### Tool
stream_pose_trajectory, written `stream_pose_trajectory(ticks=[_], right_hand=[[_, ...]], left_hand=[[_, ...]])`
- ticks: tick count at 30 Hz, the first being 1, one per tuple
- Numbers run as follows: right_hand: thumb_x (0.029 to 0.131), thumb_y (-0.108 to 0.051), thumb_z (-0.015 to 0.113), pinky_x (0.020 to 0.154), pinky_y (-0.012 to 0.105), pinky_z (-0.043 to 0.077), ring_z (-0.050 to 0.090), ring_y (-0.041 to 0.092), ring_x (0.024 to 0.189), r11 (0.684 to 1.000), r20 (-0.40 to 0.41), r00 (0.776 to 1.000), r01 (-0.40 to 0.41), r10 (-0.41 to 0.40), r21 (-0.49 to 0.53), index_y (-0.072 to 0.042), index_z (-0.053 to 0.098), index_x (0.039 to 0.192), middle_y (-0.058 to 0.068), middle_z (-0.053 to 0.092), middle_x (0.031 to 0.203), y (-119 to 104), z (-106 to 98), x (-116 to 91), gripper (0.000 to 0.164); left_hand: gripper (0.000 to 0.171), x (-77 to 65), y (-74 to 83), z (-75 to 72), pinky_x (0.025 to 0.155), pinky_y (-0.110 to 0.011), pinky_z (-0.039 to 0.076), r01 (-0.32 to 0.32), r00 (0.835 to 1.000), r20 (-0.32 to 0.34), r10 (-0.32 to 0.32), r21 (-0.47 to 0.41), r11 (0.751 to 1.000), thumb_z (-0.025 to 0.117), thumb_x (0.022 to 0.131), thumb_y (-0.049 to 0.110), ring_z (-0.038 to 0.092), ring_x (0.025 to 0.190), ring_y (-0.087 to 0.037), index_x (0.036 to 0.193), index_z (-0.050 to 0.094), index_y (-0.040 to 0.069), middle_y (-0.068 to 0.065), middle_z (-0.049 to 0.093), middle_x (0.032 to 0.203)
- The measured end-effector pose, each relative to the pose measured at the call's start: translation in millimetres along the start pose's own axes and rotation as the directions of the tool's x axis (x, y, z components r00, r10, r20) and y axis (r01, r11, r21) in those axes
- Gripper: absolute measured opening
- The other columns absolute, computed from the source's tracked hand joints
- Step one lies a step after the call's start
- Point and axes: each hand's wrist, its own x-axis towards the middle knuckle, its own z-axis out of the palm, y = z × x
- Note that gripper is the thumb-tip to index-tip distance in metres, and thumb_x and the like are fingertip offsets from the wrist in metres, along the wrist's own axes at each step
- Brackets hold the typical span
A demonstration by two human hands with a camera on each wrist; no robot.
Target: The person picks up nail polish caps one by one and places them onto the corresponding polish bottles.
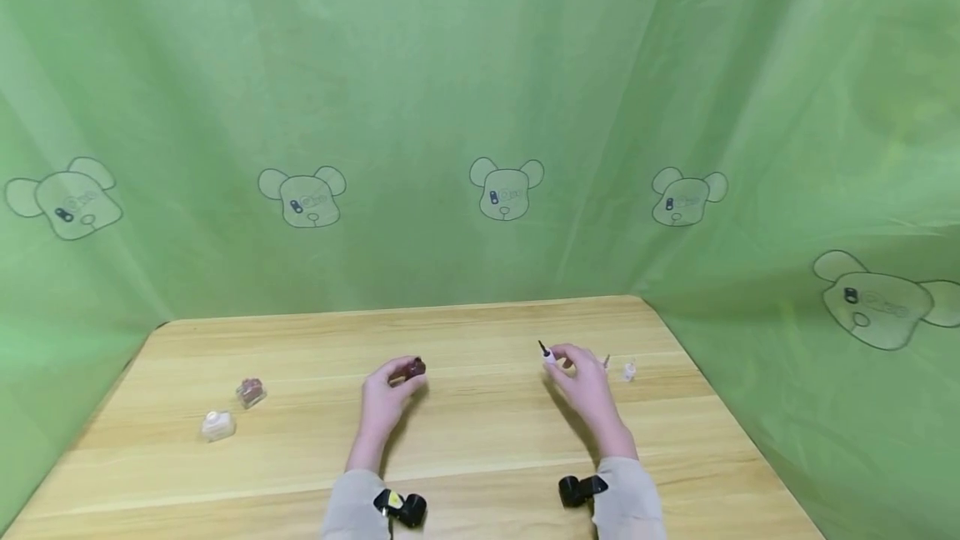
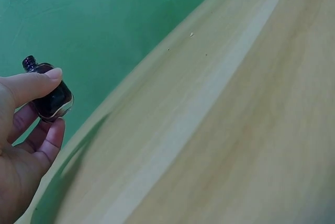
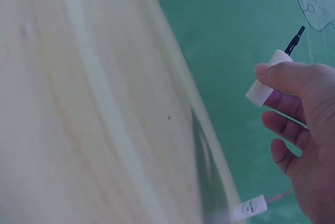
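Bottle point(image 2: 53, 101), dark, neck bare, sits pinched in your left hand point(image 1: 384, 397), tilted. White cap point(image 3: 266, 84) sits pinched in your right hand point(image 1: 587, 388), well apart from bottle, dark brush point(image 3: 295, 41) jutting from its end. Left of your left grip, on wooden table point(image 1: 480, 432): reddish bottle point(image 1: 251, 392), then pale bottle point(image 1: 218, 426) farther out. Just right of your right grip: another cap point(image 1: 629, 372), white.

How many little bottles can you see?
3. One dark bottle is held in the left hand. A pinkish bottle and a whitish bottle sit near each other on the left part of the table. None seems hidden.
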Motion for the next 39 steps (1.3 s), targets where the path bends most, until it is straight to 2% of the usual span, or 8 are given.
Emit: stream_pose_trajectory(ticks=[8, 16, 24, 33, 39], right_hand=[[0.088, -0.020, 0.071, 0.079, 0.038, 0.051, 0.059, 0.024, 0.093, 0.997, 0.013, 0.997, 0.080, -0.079, -0.025, -0.008, 0.068, 0.110, 0.008, 0.069, 0.101, -10.5, 6.7, 11.5, 0.025], [0.089, -0.020, 0.071, 0.091, 0.048, 0.051, 0.059, 0.026, 0.105, 0.990, 0.040, 0.990, 0.139, -0.137, -0.039, -0.009, 0.068, 0.110, 0.006, 0.069, 0.103, -24.7, 9.7, 18.1, 0.024], [0.087, -0.019, 0.072, 0.091, 0.046, 0.052, 0.059, 0.025, 0.101, 0.975, 0.051, 0.976, 0.216, -0.214, -0.055, -0.010, 0.069, 0.106, 0.005, 0.070, 0.102, -34.8, 19.2, 17.9, 0.021], [0.087, -0.021, 0.072, 0.096, 0.045, 0.050, 0.059, 0.023, 0.105, 0.976, 0.095, 0.974, 0.210, -0.204, -0.053, -0.015, 0.070, 0.106, 0.002, 0.070, 0.108, -47.1, 23.6, 14.3, 0.021], [0.086, -0.020, 0.073, 0.095, 0.044, 0.051, 0.059, 0.021, 0.103, 0.973, 0.083, 0.973, 0.221, -0.216, -0.061, -0.014, 0.070, 0.107, 0.001, 0.069, 0.106, -55.2, 20.2, 10.2, 0.022]], left_hand=[[0.036, 5.6, -0.6, 10.6, 0.095, -0.037, 0.056, 0.008, 1.000, 0.007, -0.008, -0.034, 0.999, 0.077, 0.081, 0.007, 0.064, 0.110, -0.031, 0.115, 0.068, 0.003, -0.018, 0.069, 0.117], [0.036, 6.4, 1.8, 14.5, 0.090, -0.035, 0.058, -0.007, 1.000, 0.015, 0.008, -0.026, 1.000, 0.077, 0.080, 0.008, 0.065, 0.108, -0.032, 0.115, 0.068, 0.004, -0.018, 0.069, 0.117], [0.033, 5.0, 2.7, 14.8, 0.092, -0.038, 0.056, -0.034, 0.999, 0.020, 0.034, -0.010, 0.999, 0.079, 0.079, 0.009, 0.064, 0.108, -0.030, 0.111, 0.070, 0.005, -0.016, 0.070, 0.114], [0.034, 0.3, 6.0, 19.7, 0.094, -0.039, 0.055, -0.035, 0.998, 0.053, 0.035, 0.001, 0.999, 0.079, 0.079, 0.010, 0.064, 0.108, -0.028, 0.111, 0.069, 0.007, -0.014, 0.071, 0.113], [0.032, -1.9, 8.0, 22.2, 0.090, -0.036, 0.056, -0.053, 0.997, 0.060, 0.052, 0.018, 0.998, 0.079, 0.078, 0.008, 0.065, 0.106, -0.027, 0.108, 0.070, 0.007, -0.013, 0.071, 0.111]])
